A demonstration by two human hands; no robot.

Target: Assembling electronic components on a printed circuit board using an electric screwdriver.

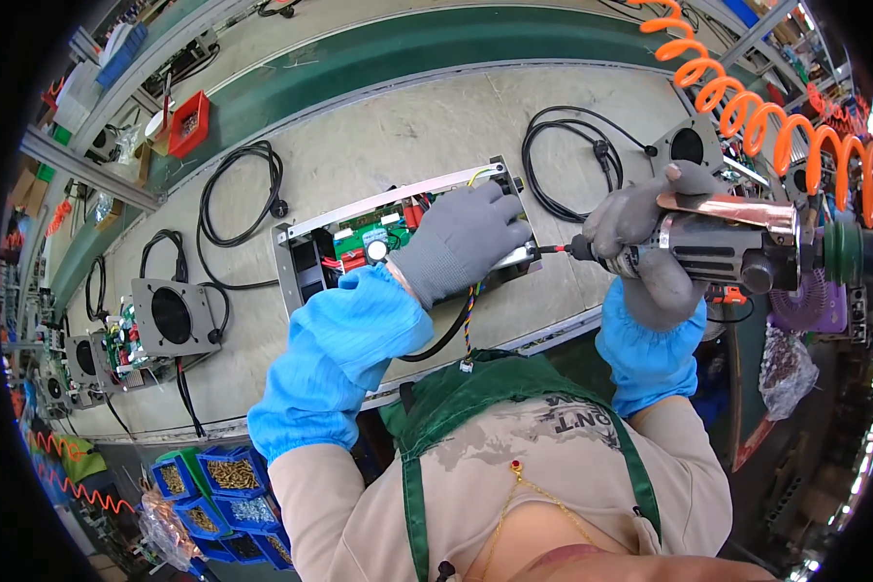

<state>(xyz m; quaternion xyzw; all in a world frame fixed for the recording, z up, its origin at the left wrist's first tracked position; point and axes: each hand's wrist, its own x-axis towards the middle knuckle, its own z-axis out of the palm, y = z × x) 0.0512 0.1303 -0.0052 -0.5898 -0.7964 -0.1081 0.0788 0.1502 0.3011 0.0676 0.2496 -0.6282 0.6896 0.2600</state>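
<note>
Left hand (461, 242) presses flat, unclenched, on the open silver metal chassis (306, 254) mid-tabletop; right hand (640, 247) is clamped around the grey pneumatic screwdriver (718, 250), whose bit should probably stay square to the chassis's right edge.

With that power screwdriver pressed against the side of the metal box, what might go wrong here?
The bit of the power screwdriver in the right hand meets the edge of the open metal chassis close to the left hand; a slip might jab the glove. The coloured wires hanging off the chassis near the bench edge might snag on a sleeve. The exposed circuit board beside the left hand might get scratched if the bit skids.
</note>
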